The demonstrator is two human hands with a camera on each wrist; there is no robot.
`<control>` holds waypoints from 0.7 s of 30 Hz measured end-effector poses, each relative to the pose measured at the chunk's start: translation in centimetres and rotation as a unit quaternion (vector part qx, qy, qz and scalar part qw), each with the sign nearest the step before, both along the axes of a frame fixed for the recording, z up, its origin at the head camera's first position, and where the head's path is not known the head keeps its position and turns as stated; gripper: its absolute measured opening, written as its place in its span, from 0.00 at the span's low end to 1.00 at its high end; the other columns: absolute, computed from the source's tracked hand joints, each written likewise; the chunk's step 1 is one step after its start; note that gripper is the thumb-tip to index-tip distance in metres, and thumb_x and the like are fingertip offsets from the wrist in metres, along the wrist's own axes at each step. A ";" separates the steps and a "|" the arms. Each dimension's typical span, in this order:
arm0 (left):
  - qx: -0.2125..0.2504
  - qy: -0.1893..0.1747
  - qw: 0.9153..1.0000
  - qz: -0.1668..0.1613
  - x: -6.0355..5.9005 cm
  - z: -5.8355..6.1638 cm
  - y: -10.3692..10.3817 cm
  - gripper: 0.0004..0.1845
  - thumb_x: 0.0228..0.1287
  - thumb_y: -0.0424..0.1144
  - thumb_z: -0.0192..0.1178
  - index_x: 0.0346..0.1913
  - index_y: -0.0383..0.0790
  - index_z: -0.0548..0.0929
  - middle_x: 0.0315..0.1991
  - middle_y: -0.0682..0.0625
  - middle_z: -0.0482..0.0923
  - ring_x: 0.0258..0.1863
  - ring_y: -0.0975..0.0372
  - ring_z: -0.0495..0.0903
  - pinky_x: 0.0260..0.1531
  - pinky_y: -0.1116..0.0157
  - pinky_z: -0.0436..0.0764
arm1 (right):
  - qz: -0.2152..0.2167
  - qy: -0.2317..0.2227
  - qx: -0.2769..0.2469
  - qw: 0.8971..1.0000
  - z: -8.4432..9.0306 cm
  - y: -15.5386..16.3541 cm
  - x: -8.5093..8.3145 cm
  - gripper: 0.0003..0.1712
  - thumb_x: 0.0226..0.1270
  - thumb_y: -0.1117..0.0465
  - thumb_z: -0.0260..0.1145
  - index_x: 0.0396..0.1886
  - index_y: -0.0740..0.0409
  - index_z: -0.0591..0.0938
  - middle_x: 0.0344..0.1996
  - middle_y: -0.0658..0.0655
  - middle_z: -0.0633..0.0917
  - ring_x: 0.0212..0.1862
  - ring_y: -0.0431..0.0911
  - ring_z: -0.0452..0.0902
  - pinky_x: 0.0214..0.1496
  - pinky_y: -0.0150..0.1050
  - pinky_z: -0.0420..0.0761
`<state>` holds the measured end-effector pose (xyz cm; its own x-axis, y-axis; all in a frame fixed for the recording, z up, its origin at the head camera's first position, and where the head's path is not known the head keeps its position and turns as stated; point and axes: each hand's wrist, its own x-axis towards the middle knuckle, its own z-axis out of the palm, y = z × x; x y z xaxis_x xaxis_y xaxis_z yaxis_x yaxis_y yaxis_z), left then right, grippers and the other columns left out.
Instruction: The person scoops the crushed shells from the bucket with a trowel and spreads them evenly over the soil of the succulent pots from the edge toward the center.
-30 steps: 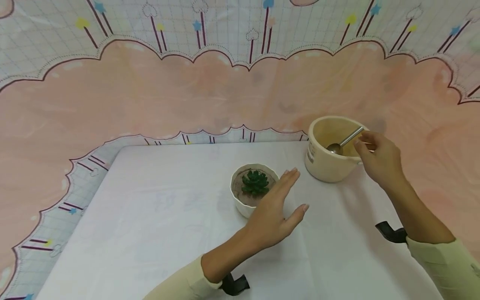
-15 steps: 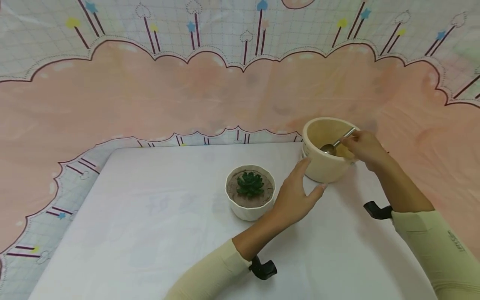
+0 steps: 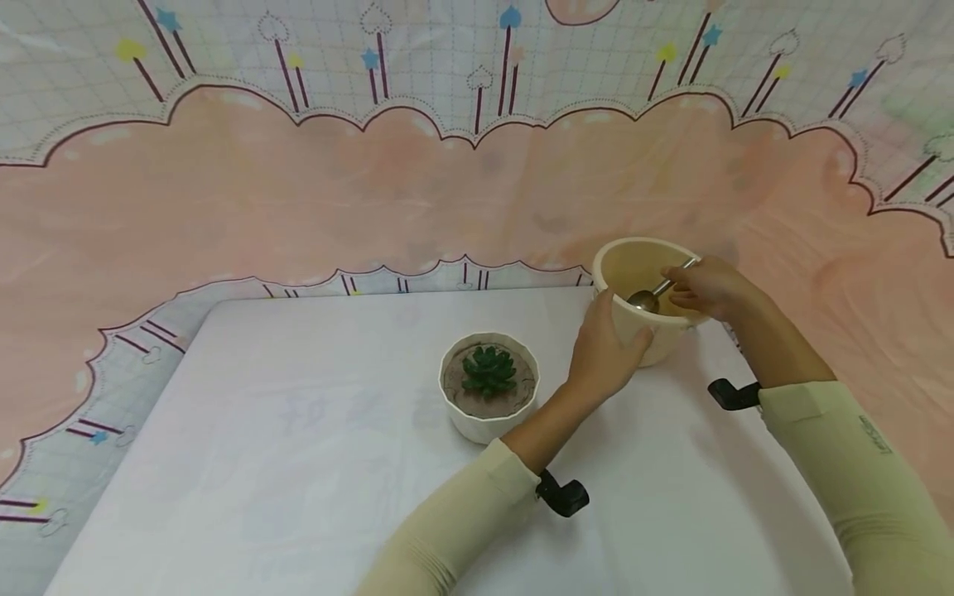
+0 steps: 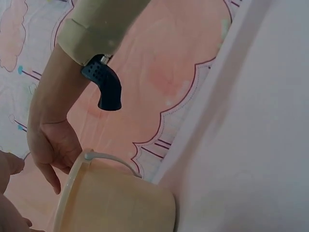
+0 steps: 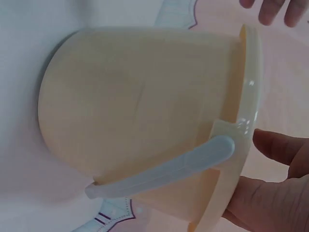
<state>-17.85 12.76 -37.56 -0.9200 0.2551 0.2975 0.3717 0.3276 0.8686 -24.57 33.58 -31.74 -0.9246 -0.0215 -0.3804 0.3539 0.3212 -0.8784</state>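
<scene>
A: Where does the cream bucket (image 3: 647, 298) sit?

B: At about 2 o'clock on the white table (image 3: 313, 439), near the far right corner, with the pink patterned cloth (image 3: 373, 190) behind it. Its pale handle (image 5: 164, 171) lies against the side wall in the right wrist view.

A: And the 2 hands?

B: The left hand (image 3: 605, 352) cups the bucket's near wall at 7 o'clock, fingers curved around it and thumb toward the rim. The right hand (image 3: 711, 288) rests at the rim at 3 o'clock and pinches the handle of a metal spoon (image 3: 654, 292), whose bowl is down inside the bucket.

A: Anything else nearby?

B: 1 white ribbed pot (image 3: 488, 397) with a green succulent (image 3: 488, 370) in brown soil stands at 9 o'clock of the left hand, just beside the wrist, apart from the bucket.
</scene>
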 end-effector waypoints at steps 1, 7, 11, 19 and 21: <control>-0.004 -0.002 1.000 0.004 -0.3 0.0 0.3 0.37 0.71 0.44 0.67 0.76 0.32 0.66 0.69 0.40 0.72 0.62 0.57 0.76 0.59 0.61 0.78 | -0.008 -0.011 -0.016 1.000 0.0 0.1 -0.2 0.38 0.87 0.58 0.47 0.76 0.83 0.44 0.73 0.86 0.46 0.75 0.66 0.55 0.60 0.26 0.76; -0.054 -0.006 0.998 0.035 -2.3 0.1 1.7 0.41 0.71 0.48 0.69 0.76 0.28 0.65 0.74 0.37 0.66 0.71 0.52 0.70 0.66 0.60 0.75 | -0.048 -0.055 -0.074 0.995 0.2 0.6 -1.3 0.36 0.86 0.58 0.49 0.76 0.80 0.49 0.71 0.86 0.57 0.73 0.62 0.66 0.65 0.34 0.76; -0.084 -0.022 0.995 0.048 -3.5 -0.1 2.1 0.45 0.71 0.51 0.69 0.79 0.29 0.60 0.80 0.34 0.56 0.79 0.50 0.57 0.70 0.59 0.71 | -0.072 -0.065 -0.102 0.990 0.1 0.8 -2.3 0.11 0.85 0.60 0.52 0.49 0.67 0.69 0.46 0.65 0.77 0.44 0.46 0.83 0.59 0.37 0.82; -0.088 -0.044 0.994 0.046 -5.0 -0.9 2.1 0.54 0.66 0.53 0.74 0.82 0.32 0.54 0.82 0.36 0.52 0.82 0.49 0.52 0.72 0.58 0.68 | -0.118 -0.099 -0.153 0.976 -0.1 0.6 -3.3 0.08 0.85 0.61 0.52 0.46 0.63 0.69 0.31 0.60 0.83 0.33 0.47 0.86 0.51 0.39 0.87; -0.087 -0.043 0.994 0.044 -5.1 -1.1 2.2 0.56 0.63 0.53 0.75 0.82 0.33 0.53 0.82 0.37 0.52 0.82 0.48 0.52 0.72 0.57 0.69 | -0.119 -0.104 -0.159 0.975 -0.1 0.6 -3.4 0.09 0.86 0.60 0.51 0.47 0.63 0.69 0.30 0.60 0.84 0.34 0.47 0.87 0.52 0.39 0.86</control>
<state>-22.99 14.96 -38.67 -0.9610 0.2135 0.1759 0.2625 0.5031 0.8234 -27.96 34.17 -31.89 -0.8216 0.0378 -0.5688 0.5657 -0.0687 -0.8217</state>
